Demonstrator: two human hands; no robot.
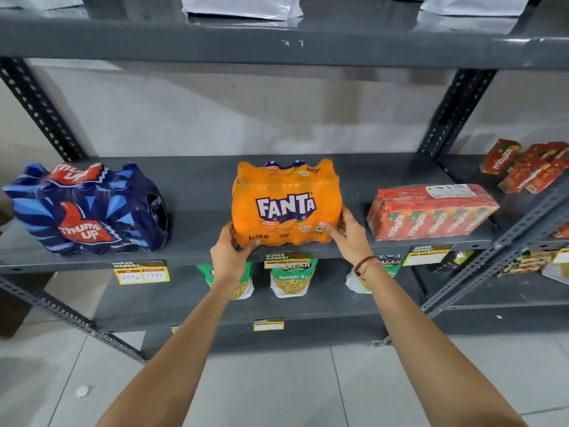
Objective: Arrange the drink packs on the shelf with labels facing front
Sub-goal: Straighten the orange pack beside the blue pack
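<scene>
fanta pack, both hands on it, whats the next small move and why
Probably let go and turn to the Maaza pack. The Fanta pack already stands upright on the shelf with its logo facing front, the left hand and right hand gripping its lower corners. The Maaza pack looks angled, its labels running sideways, so it likely needs squaring next.

left hand (229, 252), right hand (348, 231), both gripping

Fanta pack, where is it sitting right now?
In the head view the Fanta pack stands mid-shelf at the front edge, between the Thums Up pack and the Maaza pack, held by the left hand and right hand.
</scene>
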